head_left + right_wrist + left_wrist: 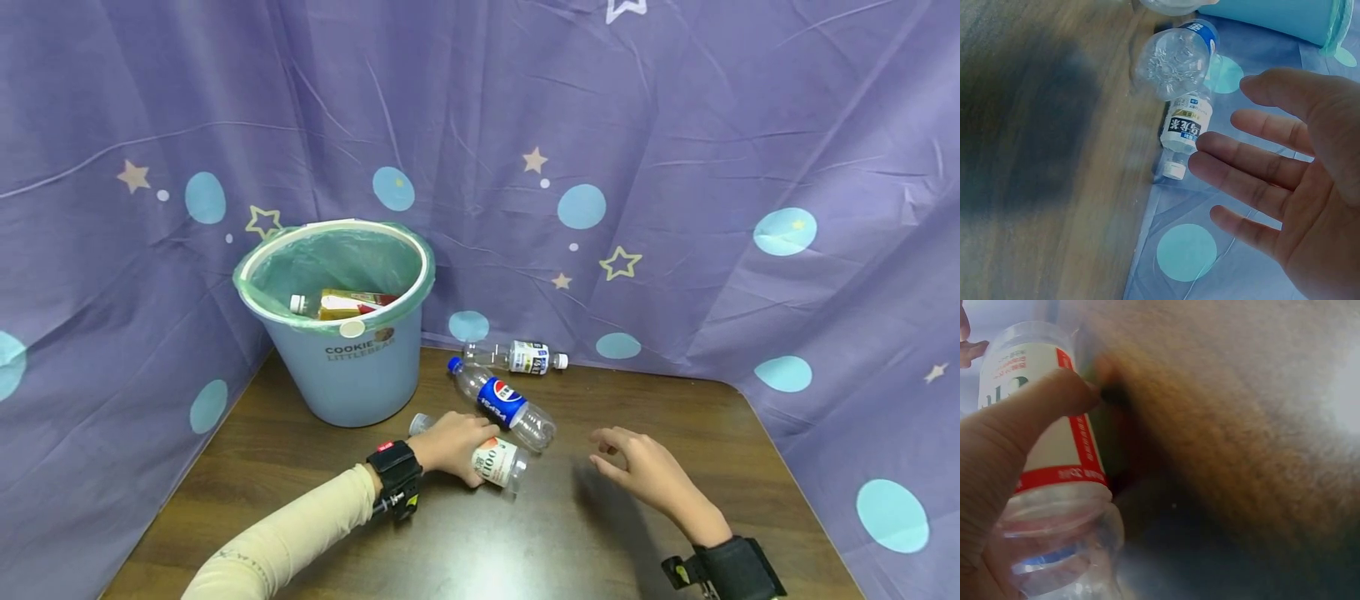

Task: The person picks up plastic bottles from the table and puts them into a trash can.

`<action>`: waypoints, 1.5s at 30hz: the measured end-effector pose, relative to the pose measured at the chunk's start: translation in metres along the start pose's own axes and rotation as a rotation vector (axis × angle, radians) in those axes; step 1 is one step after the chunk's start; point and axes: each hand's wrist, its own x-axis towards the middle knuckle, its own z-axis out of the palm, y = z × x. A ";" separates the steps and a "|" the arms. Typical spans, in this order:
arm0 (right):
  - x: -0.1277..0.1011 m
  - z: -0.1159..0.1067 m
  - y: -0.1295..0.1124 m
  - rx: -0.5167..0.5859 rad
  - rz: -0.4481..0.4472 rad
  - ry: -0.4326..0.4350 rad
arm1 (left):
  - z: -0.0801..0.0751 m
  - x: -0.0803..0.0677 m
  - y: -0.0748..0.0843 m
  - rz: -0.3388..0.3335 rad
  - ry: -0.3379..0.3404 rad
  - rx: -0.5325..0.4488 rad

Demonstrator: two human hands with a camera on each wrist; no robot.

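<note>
My left hand (pixel 455 446) grips a clear plastic bottle (pixel 504 463) with a white label, near the middle of the table. In the left wrist view the thumb lies across that label (pixel 1050 444), which has red bands. Just behind it lies a Pepsi bottle (pixel 501 402) with a blue label and blue cap. Farther back, by the curtain, a clear bottle with a white cap (pixel 529 357) lies on its side. To the right, my right hand (pixel 643 467) hovers over the table holding nothing; its fingers (pixel 1254 187) are spread and loosely bent in the right wrist view.
A blue bucket (pixel 360 375) with a green liner bag stands at the back left of the table. Inside it lies a bottle with a yellow and red label (pixel 348 305). A purple patterned curtain (pixel 480 167) hangs behind the brown table (pixel 675 408).
</note>
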 end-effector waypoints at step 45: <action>-0.007 0.018 -0.003 0.069 0.061 -0.037 | -0.274 -0.025 0.023 -0.074 0.287 -0.037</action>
